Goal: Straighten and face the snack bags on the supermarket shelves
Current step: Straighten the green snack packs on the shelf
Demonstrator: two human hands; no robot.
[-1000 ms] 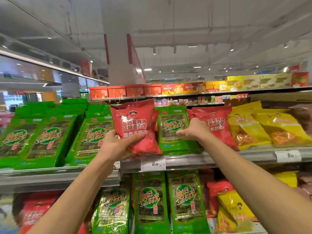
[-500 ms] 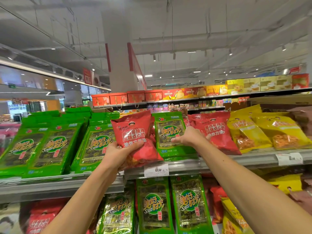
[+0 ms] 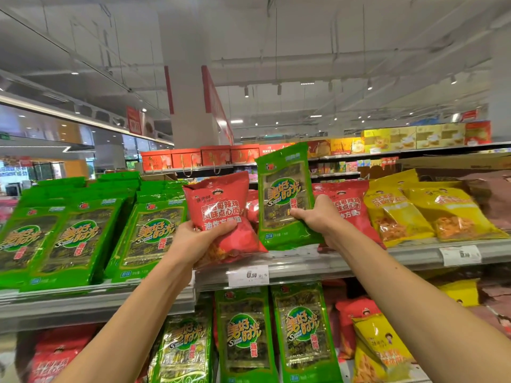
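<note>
I see left hand (image 3: 199,239) clamped round lower part of red snack bag (image 3: 221,214), bag held upright in front of upper shelf (image 3: 318,265) edge. Right hand (image 3: 315,219) pinches green seaweed bag (image 3: 284,197) at its right edge — bag lifted, tilted slightly, bottom just above shelf. Both bags side by side, nearly touching. Green seaweed stacks (image 3: 69,239) to left, red bags (image 3: 348,205) and yellow bags (image 3: 431,211) to right. Price tag (image 3: 248,275) below — lower shelf bags under it.

"6.50" on shelf price tag (image 3: 248,275)
</note>
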